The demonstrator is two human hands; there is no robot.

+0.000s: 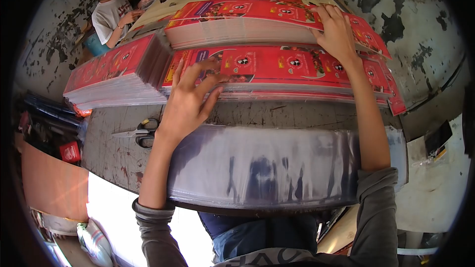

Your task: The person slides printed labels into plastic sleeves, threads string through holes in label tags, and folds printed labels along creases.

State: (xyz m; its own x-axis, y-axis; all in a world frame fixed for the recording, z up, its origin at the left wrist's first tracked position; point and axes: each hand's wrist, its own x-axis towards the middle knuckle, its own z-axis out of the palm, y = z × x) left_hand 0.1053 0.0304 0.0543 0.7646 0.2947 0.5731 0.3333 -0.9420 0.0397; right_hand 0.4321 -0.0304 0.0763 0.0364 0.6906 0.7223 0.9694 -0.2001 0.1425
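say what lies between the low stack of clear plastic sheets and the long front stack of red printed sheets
Head view: a strip of scratched grey-brown tabletop, with the left hand over its left part and the right forearm across its right.

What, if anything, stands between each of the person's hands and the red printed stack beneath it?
Nothing visible does. The right hand is on the back stack; the left hand is at the front stack, near its left end. The scissors lie aside, beside the left forearm.
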